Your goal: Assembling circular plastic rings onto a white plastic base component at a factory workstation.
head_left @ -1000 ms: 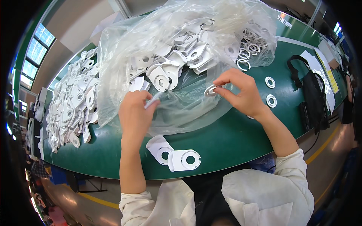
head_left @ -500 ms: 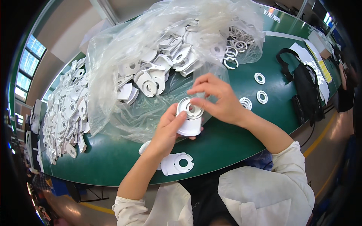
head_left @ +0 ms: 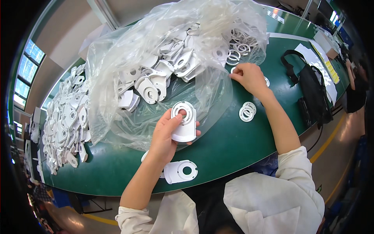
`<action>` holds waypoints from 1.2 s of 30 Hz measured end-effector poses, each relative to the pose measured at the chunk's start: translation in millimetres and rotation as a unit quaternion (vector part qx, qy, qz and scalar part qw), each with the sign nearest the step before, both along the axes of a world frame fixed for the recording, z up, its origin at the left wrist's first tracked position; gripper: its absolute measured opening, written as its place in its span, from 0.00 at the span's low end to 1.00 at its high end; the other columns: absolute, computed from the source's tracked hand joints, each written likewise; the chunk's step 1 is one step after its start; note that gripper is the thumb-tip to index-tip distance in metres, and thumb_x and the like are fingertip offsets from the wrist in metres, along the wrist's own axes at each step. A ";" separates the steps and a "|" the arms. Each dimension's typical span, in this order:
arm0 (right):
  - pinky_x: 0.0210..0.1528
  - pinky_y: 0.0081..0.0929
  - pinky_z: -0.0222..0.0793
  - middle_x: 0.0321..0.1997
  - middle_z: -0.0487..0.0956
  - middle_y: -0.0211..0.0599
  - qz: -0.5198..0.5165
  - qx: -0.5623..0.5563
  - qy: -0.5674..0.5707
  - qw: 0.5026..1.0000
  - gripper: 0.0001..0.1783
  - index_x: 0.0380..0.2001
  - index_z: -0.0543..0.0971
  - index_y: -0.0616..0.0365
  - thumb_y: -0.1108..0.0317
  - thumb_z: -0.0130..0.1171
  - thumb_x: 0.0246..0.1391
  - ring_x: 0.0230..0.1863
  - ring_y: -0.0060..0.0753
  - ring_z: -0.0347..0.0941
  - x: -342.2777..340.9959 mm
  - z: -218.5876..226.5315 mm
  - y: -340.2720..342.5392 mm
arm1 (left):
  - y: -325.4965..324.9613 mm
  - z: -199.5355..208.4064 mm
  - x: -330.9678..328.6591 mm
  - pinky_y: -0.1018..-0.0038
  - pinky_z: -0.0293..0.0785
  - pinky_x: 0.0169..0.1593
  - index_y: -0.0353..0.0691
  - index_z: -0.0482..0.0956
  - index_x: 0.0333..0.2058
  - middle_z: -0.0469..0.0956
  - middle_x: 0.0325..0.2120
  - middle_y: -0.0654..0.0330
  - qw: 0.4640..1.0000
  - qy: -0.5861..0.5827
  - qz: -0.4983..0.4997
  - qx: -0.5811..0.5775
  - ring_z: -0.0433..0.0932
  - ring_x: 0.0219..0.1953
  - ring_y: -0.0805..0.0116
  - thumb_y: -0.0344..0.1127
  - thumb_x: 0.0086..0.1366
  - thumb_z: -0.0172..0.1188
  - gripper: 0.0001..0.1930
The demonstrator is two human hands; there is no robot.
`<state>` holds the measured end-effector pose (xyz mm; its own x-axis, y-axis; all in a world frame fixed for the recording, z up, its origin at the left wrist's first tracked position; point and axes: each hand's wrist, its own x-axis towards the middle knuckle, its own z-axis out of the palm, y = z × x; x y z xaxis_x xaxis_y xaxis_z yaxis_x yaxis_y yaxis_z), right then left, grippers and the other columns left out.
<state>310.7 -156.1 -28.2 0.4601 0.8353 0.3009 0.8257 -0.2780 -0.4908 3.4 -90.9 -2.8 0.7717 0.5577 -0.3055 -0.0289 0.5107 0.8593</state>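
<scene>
White plastic bracket plate [head_left: 184, 124], flat with a round hole at its wide end, sits in the left hand [head_left: 165, 136] above the near edge of the green table [head_left: 230, 148], just in front of the clear plastic bag [head_left: 117, 78].

Far to the left, a loose heap of white plates [head_left: 64, 124] of the same kind lies on the tabletop. Next comes the bag, spread wide and holding more white plates [head_left: 156, 78] and, toward its right end, a cluster of white rings [head_left: 239, 46]. The left hand's fingers are wrapped around the held plate, thumb across its face near the hole. Below that hand, two finished-looking plates [head_left: 180, 171] lie flat near the table's front edge.

Further right, the right hand [head_left: 249, 77] rests at the bag's right edge, fingertips pinched together on something small; what it grips cannot be made out. Two white rings [head_left: 247, 112] lie just beside that forearm. A black bag [head_left: 311, 93] lies at the far right.
</scene>
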 end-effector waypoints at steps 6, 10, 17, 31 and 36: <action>0.29 0.18 0.66 0.20 0.77 0.29 0.047 -0.013 0.136 0.990 0.09 0.25 0.81 0.64 0.67 0.65 0.45 0.25 0.15 0.70 -11.5 40.1 -12.1 | 0.9 2.7 -1.0 0.74 0.78 0.33 0.37 0.65 0.53 0.78 0.43 0.48 0.995 -0.060 0.003 -0.084 0.81 0.39 0.59 0.33 0.67 0.50 0.18; 0.29 0.12 0.64 0.28 0.79 0.27 0.109 0.160 0.264 0.945 0.05 0.31 0.81 0.60 0.74 0.63 0.49 0.27 0.13 0.70 -34.0 54.0 -14.7 | -2.6 -5.3 3.7 0.73 0.78 0.39 0.36 0.60 0.58 0.76 0.48 0.47 0.999 -0.034 -0.014 0.009 0.80 0.44 0.57 0.29 0.63 0.51 0.24; 0.31 0.18 0.71 0.32 0.82 0.32 0.368 0.085 0.224 0.899 0.08 0.33 0.80 0.60 0.76 0.64 0.46 0.30 0.22 0.76 -94.6 38.2 -11.4 | 2.2 -1.4 0.4 0.79 0.72 0.31 0.34 0.58 0.59 0.76 0.47 0.48 0.999 -0.029 -0.032 -0.015 0.81 0.41 0.62 0.24 0.56 0.46 0.28; 0.41 0.32 0.76 0.48 0.78 0.35 0.489 0.137 -0.111 0.854 0.16 0.38 0.77 0.56 0.75 0.61 0.41 0.46 0.43 0.76 -87.5 26.5 -2.9 | 5.3 0.6 -0.8 0.82 0.68 0.26 0.35 0.62 0.56 0.78 0.42 0.53 0.999 -0.006 -0.041 -0.013 0.80 0.35 0.70 0.24 0.55 0.43 0.27; 0.42 0.32 0.77 0.49 0.78 0.35 0.490 0.138 -0.140 0.849 0.15 0.38 0.77 0.56 0.75 0.59 0.43 0.47 0.43 0.75 -89.0 30.7 -4.1 | 2.4 -0.5 -0.6 0.83 0.66 0.25 0.37 0.62 0.57 0.79 0.41 0.55 0.998 -0.006 -0.054 0.010 0.79 0.34 0.75 0.31 0.65 0.48 0.22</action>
